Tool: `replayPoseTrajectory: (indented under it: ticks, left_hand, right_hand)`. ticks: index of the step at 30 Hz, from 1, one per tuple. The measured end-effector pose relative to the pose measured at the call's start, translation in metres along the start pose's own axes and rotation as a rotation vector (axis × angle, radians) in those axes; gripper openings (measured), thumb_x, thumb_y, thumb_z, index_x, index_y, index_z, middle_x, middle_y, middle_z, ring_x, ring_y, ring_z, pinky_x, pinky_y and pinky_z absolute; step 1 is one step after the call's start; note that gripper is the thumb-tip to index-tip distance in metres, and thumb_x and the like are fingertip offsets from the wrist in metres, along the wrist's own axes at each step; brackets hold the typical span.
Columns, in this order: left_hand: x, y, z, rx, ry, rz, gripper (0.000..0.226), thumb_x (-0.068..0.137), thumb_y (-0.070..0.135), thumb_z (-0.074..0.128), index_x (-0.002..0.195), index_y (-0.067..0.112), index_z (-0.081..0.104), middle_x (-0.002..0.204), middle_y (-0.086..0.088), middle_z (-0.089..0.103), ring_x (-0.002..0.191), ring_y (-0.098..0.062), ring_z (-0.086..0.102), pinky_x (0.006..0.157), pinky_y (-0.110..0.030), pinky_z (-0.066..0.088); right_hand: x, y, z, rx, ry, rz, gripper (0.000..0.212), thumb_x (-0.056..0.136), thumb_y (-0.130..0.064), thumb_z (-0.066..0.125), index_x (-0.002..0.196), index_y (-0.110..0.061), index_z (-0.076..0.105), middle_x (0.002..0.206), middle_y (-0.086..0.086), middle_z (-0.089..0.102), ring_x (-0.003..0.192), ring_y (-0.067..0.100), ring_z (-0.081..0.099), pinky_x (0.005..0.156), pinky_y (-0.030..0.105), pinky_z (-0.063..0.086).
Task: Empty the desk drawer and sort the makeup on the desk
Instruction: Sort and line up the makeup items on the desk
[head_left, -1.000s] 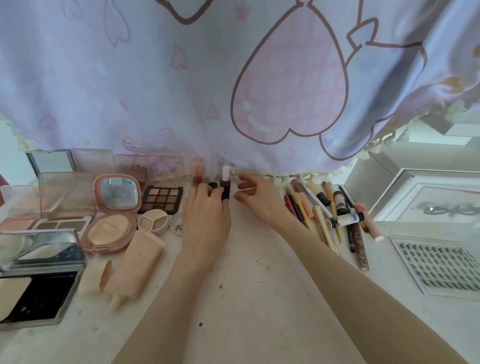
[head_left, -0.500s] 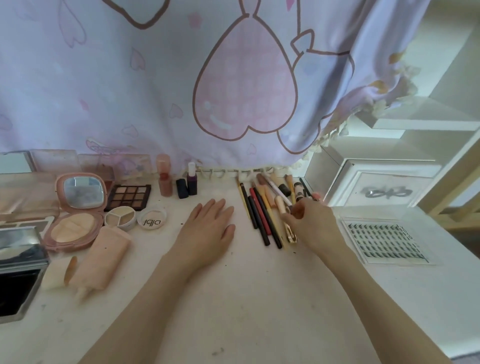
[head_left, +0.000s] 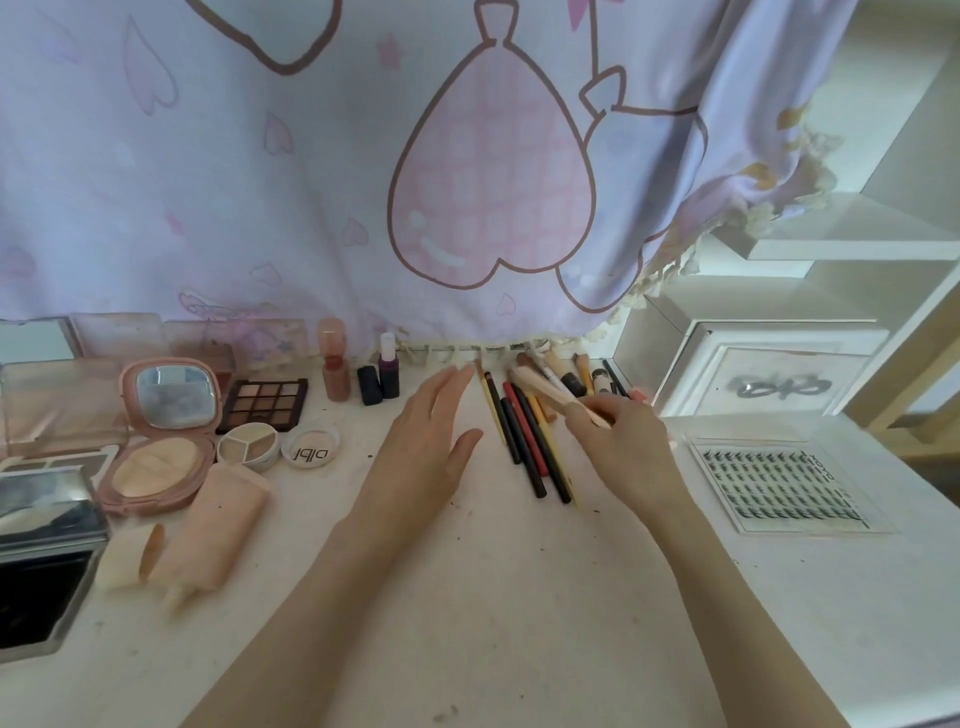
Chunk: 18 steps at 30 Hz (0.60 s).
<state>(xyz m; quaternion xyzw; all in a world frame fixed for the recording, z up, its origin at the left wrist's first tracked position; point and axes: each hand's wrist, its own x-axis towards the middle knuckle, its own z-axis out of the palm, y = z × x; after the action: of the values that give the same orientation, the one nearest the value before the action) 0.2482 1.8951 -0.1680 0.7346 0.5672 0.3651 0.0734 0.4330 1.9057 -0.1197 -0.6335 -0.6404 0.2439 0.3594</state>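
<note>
Along the tabletop's (head_left: 493, 597) left edge several cases lie open. The round pink compact (head_left: 158, 439) stands with its mirror lid up and a beige powder pan below. Just beside it toward the back edge lies the brown eyeshadow palette (head_left: 263, 404) with its grid of pans, and in front of that a small round pot (head_left: 248, 447) split into three pale shades, its lid (head_left: 310, 448) touching it on the right. A clear lash tray (head_left: 779, 483) holding rows of dark lashes lies near the right edge.

The left hand (head_left: 426, 452) hovers flat, palm down, fingers straight and relaxed, holding nothing, at the tabletop's middle. The right hand (head_left: 618, 447) pinches a pale-handled brush (head_left: 550, 392) above the row of pencils (head_left: 530, 441) lying toward the back edge.
</note>
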Motion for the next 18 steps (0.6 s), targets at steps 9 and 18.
replayPoseTrajectory:
  ticks: [9, 18]
  left_hand:
    - [0.002, 0.005, -0.003, -0.131, 0.032, 0.035, 0.014, 0.092, 0.024, 0.053, 0.102, 0.013, 0.053, 0.087, 0.013, 0.045, 0.073, -0.002, 0.036, 0.069, -0.007, 0.034]
    - [0.011, 0.015, -0.007, -0.259, 0.049, -0.315, 0.045, 0.096, 0.032, 0.036, 0.053, 0.019, 0.041, 0.048, 0.006, 0.039, 0.046, -0.01, 0.034, 0.048, -0.017, 0.032]
  right_hand:
    - [0.005, -0.009, 0.036, 0.981, -0.267, 0.184, 0.032, 0.093, -0.027, 0.054, 0.097, 0.005, 0.058, 0.05, -0.003, 0.036, 0.041, 0.007, 0.026, 0.036, 0.017, 0.019]
    - [-0.005, -0.011, 0.045, 0.98, -0.231, -0.006, 0.04, 0.098, -0.021, 0.045, 0.103, 0.019, 0.044, 0.049, -0.005, 0.026, 0.043, 0.008, 0.02, 0.04, 0.019, 0.019]
